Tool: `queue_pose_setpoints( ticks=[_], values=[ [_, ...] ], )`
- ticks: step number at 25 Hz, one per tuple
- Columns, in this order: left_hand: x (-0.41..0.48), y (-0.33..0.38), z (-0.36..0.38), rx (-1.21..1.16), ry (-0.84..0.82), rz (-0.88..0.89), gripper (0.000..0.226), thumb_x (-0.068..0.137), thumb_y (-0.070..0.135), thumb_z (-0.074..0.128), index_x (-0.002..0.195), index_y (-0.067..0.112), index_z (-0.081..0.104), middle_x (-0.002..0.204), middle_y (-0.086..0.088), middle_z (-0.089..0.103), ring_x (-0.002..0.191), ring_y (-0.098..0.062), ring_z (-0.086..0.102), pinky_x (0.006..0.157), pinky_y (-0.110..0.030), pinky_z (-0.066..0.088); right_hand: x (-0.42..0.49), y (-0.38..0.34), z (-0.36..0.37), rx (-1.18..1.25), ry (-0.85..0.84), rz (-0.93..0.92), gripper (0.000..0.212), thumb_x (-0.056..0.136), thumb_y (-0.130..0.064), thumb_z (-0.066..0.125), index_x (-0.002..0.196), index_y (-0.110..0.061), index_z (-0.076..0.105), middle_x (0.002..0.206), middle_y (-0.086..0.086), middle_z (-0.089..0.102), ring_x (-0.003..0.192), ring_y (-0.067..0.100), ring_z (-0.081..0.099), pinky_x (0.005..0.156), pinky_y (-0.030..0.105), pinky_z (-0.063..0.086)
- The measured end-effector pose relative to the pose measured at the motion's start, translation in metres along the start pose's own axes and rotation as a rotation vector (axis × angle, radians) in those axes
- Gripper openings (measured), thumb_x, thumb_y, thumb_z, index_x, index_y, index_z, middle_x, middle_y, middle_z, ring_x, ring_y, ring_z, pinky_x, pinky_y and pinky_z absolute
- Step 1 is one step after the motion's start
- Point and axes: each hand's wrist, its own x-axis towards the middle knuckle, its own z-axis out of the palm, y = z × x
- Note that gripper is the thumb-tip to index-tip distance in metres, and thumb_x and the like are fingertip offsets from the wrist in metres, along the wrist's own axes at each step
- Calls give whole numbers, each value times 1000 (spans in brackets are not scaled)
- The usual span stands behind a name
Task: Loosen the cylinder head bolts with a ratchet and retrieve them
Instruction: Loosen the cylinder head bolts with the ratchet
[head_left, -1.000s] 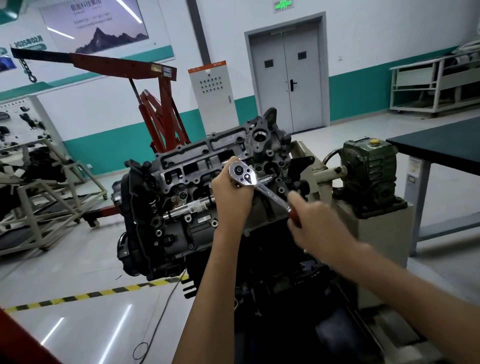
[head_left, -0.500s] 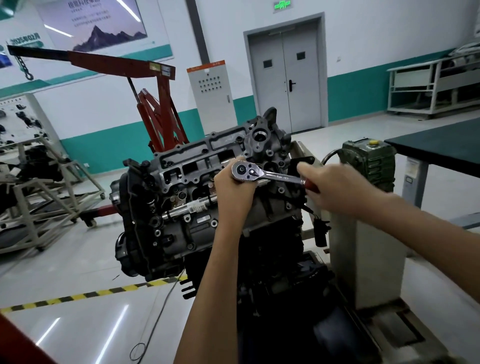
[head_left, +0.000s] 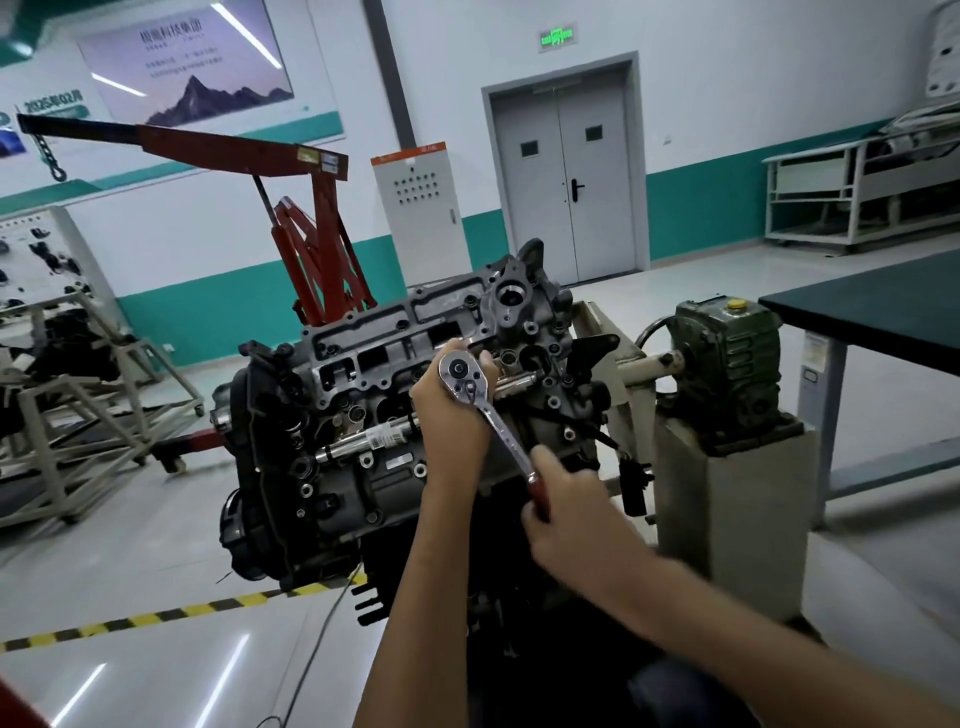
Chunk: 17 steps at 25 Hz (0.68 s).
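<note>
Red engine crane (head_left: 311, 244) sits back left. The cylinder head (head_left: 363, 358) is tilted up on its stand. Left hand (head_left: 452, 415) is wrapped round the ratchet (head_left: 496, 423) head, holding it against the cylinder head, so the bolt under it is hidden. Right hand (head_left: 571, 519), a bit blurry, grips the red handle down low. Green gearbox (head_left: 727, 358) on the right.

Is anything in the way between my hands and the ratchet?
Nothing visible does. The left hand grips the ratchet at its head, against the cylinder head, and the right hand grips its red handle directly.
</note>
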Motion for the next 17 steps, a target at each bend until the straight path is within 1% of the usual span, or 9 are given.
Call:
queue_pose_setpoints(
  ticks=[2,4,5,7,9,10,13,15,17],
  values=[
    [0,2,-4,39,-52,9,43,89,-4,57,60,21,38,57,13,38,62,-13,36,62,-28,36,18,18,-42,-201,-81,-120,18,82,-12,52,98,-14,44,63,4,51,61,29,59,52,27,43],
    [1,6,-5,88,-84,44,46,87,-4,59,58,22,34,57,9,35,58,-9,32,55,-22,30,45,26,-81,-438,-147,-248,10,86,-9,49,93,-14,44,60,-3,51,52,17,57,45,20,40],
    [2,8,-6,104,-99,49,47,85,-6,59,58,22,34,56,9,35,57,-7,30,53,-21,28,58,26,-94,-551,-132,-314,9,86,-10,48,91,-16,43,58,-6,48,50,14,54,46,20,39],
    [3,10,-10,107,-131,41,46,83,-8,58,57,22,34,56,10,35,56,-6,29,53,-22,27,73,25,-105,-677,-57,-372,10,86,-13,48,92,-17,42,61,-3,52,55,19,55,53,27,39],
    [1,10,-12,102,-135,43,44,82,-9,59,59,23,37,55,12,40,55,-3,31,53,-21,29,60,28,-93,-601,-21,-298,12,86,-14,49,95,-17,42,66,1,56,60,21,59,56,28,43],
    [-3,10,-11,110,-125,66,44,81,-9,60,62,25,40,54,14,43,54,-2,34,54,-18,31,45,29,-77,-498,5,-235,13,86,-14,51,95,-17,42,66,2,56,62,23,60,55,27,42],
    [-12,9,-1,125,-66,129,42,83,-5,65,69,27,41,58,16,45,55,-1,36,54,-15,33,0,6,-14,-14,42,16,19,81,-10,54,94,-18,42,64,2,52,61,26,58,53,27,38],
    [-12,7,5,90,-12,125,40,86,-1,64,69,24,38,58,13,39,56,-2,31,56,-21,35,-11,-16,20,248,60,115,18,79,-10,52,91,-19,41,65,1,54,58,23,57,54,32,47],
    [-8,5,5,51,14,65,41,89,0,61,67,26,38,58,14,35,58,-6,31,60,-32,36,-12,-23,30,269,57,105,19,79,-12,50,96,-16,44,67,4,55,63,28,59,59,38,51]
  ],
)
